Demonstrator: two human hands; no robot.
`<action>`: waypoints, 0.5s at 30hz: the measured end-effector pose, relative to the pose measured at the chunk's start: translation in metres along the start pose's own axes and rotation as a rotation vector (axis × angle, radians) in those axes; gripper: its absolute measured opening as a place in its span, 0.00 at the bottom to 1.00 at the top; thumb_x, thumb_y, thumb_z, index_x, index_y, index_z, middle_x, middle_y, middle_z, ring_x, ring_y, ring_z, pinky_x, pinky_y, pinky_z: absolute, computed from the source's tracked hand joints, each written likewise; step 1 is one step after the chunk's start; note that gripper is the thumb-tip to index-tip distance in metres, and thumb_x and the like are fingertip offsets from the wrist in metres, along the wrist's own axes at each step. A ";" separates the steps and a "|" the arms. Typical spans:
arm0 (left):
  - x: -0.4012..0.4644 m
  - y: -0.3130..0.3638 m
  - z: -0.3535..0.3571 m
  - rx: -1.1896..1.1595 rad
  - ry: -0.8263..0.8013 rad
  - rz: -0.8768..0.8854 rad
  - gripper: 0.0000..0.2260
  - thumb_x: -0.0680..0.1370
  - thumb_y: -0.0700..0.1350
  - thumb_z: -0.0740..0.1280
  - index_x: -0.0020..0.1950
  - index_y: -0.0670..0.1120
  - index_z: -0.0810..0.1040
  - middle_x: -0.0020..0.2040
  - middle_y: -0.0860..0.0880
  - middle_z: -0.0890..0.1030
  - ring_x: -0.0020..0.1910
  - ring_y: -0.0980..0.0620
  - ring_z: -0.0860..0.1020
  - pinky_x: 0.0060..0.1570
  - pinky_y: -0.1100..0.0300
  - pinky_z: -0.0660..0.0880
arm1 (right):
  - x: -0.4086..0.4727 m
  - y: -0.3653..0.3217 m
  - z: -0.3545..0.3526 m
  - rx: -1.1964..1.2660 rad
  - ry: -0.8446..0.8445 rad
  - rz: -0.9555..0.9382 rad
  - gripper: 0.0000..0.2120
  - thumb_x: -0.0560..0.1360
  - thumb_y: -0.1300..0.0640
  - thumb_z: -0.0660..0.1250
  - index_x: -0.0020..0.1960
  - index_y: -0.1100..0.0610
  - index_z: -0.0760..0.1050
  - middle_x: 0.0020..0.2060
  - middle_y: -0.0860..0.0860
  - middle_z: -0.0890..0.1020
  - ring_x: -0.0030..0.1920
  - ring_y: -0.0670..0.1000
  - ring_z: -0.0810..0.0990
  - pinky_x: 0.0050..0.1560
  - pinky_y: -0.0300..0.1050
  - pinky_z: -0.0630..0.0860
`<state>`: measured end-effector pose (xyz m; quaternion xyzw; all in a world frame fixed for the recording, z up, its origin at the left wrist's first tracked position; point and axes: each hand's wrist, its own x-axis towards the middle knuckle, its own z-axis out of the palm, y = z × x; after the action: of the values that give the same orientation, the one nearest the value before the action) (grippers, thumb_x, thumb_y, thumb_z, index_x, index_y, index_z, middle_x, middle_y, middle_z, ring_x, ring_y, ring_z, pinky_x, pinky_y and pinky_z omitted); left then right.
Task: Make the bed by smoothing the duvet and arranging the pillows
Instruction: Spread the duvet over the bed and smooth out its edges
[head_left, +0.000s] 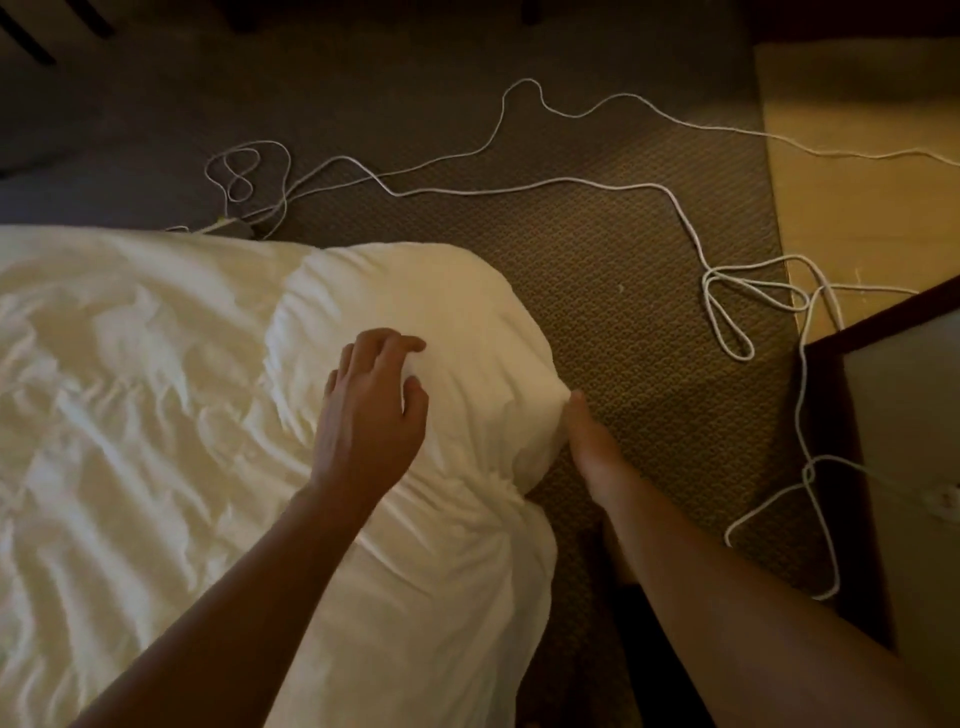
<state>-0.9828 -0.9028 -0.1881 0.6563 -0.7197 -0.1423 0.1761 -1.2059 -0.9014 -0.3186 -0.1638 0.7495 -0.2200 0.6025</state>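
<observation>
A white, wrinkled duvet (156, 415) covers the bed and bulges over its corner at the centre of the view. My left hand (371, 410) lies on top of that bulging corner, its fingers loosely spread and curved on the cloth. My right hand (592, 441) is at the duvet's hanging side edge; its thumb touches the fabric and its fingers are hidden under the fold. No pillow is in view.
Brown patterned carpet (597, 291) lies beside the bed, with a long white cable (571, 179) looping across it. A dark-framed piece of furniture (893, 415) stands at the right, with a white plug (940, 499) on it. A light wooden surface (857, 156) is at the upper right.
</observation>
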 end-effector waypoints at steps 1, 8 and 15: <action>0.015 0.002 0.003 0.008 -0.008 0.000 0.16 0.77 0.40 0.62 0.65 0.47 0.74 0.64 0.47 0.73 0.62 0.47 0.72 0.57 0.47 0.74 | 0.010 -0.011 0.002 0.025 -0.073 0.025 0.37 0.78 0.30 0.49 0.74 0.53 0.69 0.72 0.56 0.71 0.70 0.58 0.70 0.72 0.53 0.65; 0.099 0.006 0.047 0.061 -0.061 -0.061 0.16 0.77 0.42 0.63 0.66 0.47 0.75 0.68 0.46 0.72 0.66 0.47 0.70 0.66 0.48 0.69 | 0.081 -0.070 0.004 0.064 0.001 -0.124 0.20 0.78 0.48 0.68 0.63 0.60 0.77 0.54 0.53 0.81 0.55 0.57 0.79 0.55 0.50 0.76; 0.153 0.002 0.057 0.142 -0.099 -0.098 0.18 0.77 0.41 0.63 0.66 0.47 0.75 0.67 0.46 0.73 0.65 0.46 0.71 0.67 0.49 0.67 | 0.123 -0.089 -0.024 -0.298 0.060 -0.217 0.15 0.81 0.56 0.64 0.63 0.64 0.72 0.53 0.55 0.77 0.57 0.55 0.76 0.54 0.45 0.70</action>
<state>-1.0213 -1.0567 -0.2286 0.6939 -0.7027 -0.1315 0.0862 -1.2581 -1.0366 -0.3700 -0.3244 0.7695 -0.1750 0.5215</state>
